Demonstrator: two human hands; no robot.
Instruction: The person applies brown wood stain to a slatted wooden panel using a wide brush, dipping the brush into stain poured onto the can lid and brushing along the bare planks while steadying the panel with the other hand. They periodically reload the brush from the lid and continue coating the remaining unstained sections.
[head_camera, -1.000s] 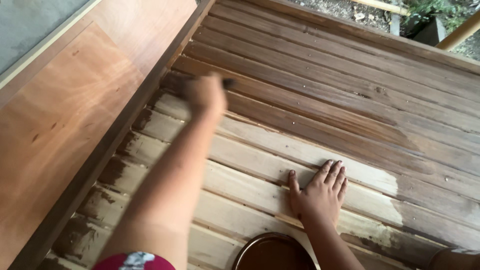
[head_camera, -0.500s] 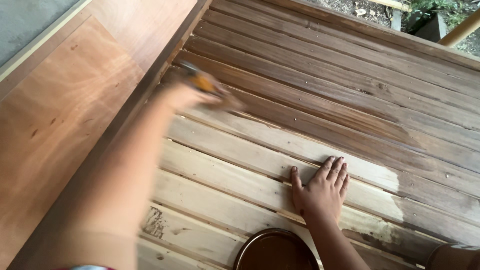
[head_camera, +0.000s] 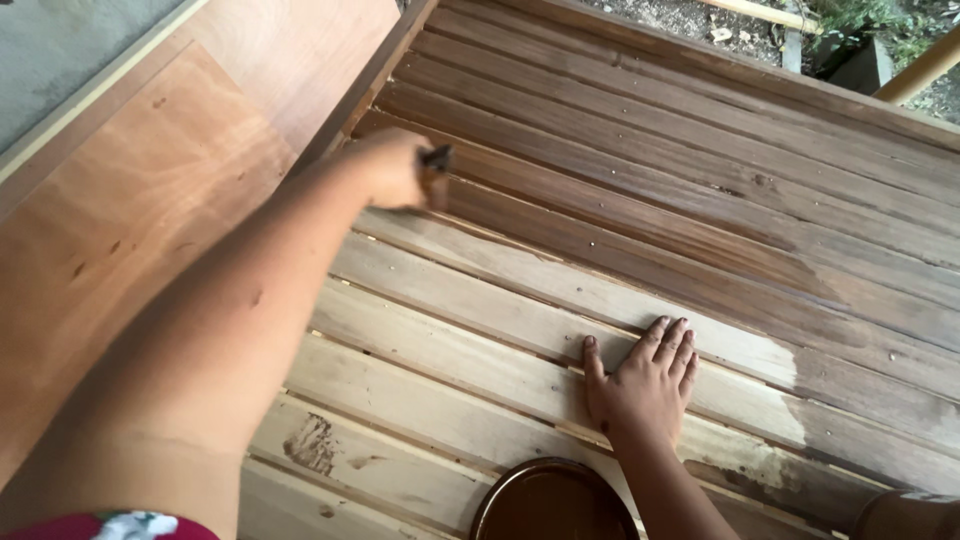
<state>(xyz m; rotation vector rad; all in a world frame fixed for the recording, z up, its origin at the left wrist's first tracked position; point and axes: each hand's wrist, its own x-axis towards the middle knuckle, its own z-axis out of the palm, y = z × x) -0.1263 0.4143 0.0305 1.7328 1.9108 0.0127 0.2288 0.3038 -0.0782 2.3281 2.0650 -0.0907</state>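
While left hand (head_camera: 395, 170) fingers clamp brush (head_camera: 436, 172) | right hand (head_camera: 640, 385) fingers apart on slats (head_camera: 480, 300) | round brown can (head_camera: 552, 500) below

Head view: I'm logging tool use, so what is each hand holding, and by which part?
The left hand grips a paintbrush by its handle; only the dark bristle end shows past the fingers. The right hand holds nothing, lying flat on the slats.

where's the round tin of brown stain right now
In the head view, the round tin of brown stain sits at the bottom edge on the pale wooden slats, just left of the flat right hand.
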